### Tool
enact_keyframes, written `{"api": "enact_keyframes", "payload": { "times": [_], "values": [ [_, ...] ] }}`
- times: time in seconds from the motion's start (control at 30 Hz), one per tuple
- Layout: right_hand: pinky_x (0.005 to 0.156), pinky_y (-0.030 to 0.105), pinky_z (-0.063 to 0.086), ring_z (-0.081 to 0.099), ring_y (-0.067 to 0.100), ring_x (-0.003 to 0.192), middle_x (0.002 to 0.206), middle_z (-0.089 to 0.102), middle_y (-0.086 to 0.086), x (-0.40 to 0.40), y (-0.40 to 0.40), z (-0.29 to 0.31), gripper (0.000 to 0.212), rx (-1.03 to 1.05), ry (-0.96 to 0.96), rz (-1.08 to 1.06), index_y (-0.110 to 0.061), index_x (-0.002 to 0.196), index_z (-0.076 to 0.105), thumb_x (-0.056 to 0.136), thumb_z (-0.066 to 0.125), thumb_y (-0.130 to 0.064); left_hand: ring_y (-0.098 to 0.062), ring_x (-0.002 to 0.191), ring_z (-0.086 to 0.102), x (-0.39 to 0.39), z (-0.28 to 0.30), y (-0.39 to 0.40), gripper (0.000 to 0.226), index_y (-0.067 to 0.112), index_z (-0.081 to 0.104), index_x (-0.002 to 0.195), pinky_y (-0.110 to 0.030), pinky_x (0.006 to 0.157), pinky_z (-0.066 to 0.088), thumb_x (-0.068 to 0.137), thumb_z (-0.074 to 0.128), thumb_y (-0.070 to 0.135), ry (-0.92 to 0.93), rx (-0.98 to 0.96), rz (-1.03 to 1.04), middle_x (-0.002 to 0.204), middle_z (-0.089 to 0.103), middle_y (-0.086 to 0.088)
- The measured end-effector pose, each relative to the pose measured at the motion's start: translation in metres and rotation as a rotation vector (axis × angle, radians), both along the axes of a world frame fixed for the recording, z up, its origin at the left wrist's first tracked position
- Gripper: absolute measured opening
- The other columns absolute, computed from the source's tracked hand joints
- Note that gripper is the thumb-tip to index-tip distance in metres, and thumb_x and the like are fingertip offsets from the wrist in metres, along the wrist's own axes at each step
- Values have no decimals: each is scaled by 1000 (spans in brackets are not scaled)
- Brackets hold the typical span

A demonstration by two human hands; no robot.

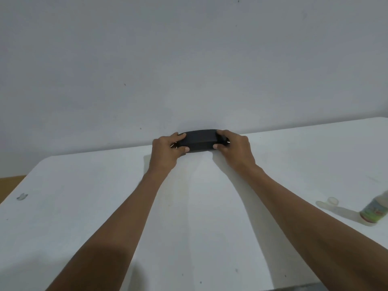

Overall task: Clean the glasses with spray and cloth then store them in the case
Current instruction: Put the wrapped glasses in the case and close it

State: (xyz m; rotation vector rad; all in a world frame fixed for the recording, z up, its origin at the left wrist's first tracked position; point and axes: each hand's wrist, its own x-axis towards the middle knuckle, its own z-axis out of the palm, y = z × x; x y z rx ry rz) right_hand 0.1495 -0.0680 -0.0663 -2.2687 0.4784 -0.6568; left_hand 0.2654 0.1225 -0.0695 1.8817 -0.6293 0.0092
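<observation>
Grip, two-handed: left hand (168,151) and right hand (233,150) each pinch one end of the case (199,141), thumbs on the near face, fingers curled over the top and far side.

Case: black, long, gently curved, apparently shut; it sits at the far edge of the worktop (84,206), close against the wall (189,59). Whether it rests on the surface or is just lifted cannot be told. Glasses not visible; possibly inside, which the view does not show.

Handling, judged: rigid shell, light, smooth enough to slip under a loose hold. Best taken by the two ends, as now, or across the middle with one hand while the other works the lid. Contents, if present, are fragile, so no squeezing of the long faces.

Bottle (375,211): pale with a green label, near the right edge of the worktop, well apart from the case. Small clear cap (332,201) lies just beside it.

Cloth: not seen.
</observation>
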Motion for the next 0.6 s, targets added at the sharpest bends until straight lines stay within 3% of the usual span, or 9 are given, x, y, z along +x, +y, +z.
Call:
{"api": "enact_keyframes", "payload": {
  "times": [0.07, 0.17, 0.27, 0.4, 0.5, 0.6],
  "values": [
    [95, 28, 46, 64, 25, 114, 123, 73, 5, 8, -2, -1, 46, -20, 9, 4, -17, 137, 64, 91, 74, -17, -17, 130, 59, 7, -2, -2, 55, 9, 70, 127, -12, 105, 42, 76, 85, -2, -15, 17, 3, 142, 59, -20],
    [97, 30, 48, 64, 25, 114, 123, 73, 5, 14, -3, -1, 46, -46, 22, 20, -15, 136, 64, 91, 74, -17, -17, 128, 60, 13, -7, -2, 55, 9, 69, 128, 6, 94, 35, 77, 86, 1, -46, 56, 16, 141, 60, -18],
    [92, 31, 49, 65, 26, 107, 116, 73, 6, 16, -4, -1, 42, -54, 31, 30, -14, 131, 66, 90, 74, -16, -12, 122, 60, 15, -10, -1, 54, 8, 68, 129, 8, 93, 34, 78, 85, 1, -64, 62, 17, 140, 61, -15],
    [89, 34, 50, 65, 27, 104, 114, 72, 6, 15, -3, 2, 40, -48, 58, 27, -15, 129, 65, 90, 74, -17, -17, 117, 64, 14, -11, 0, 54, 4, 68, 129, -2, 98, 43, 77, 85, -2, -79, 47, 8, 130, 66, -6],
    [84, 29, 47, 65, 27, 103, 114, 72, 7, 10, 3, 9, 40, -64, 89, 30, -16, 129, 64, 90, 71, -14, -16, 111, 63, 3, -8, 3, 59, 5, 65, 132, -25, 105, 50, 77, 85, -2, -129, 58, -3, 120, 66, 3],
    [82, 29, 47, 65, 26, 102, 112, 72, 6, -5, 11, 18, 37, -72, 64, 11, -18, 128, 65, 91, 69, -14, -18, 118, 61, -13, -8, 9, 60, 13, 63, 135, -34, 109, 49, 80, 85, 5, -123, 56, 41, 133, 63, 1]
  ]
}}
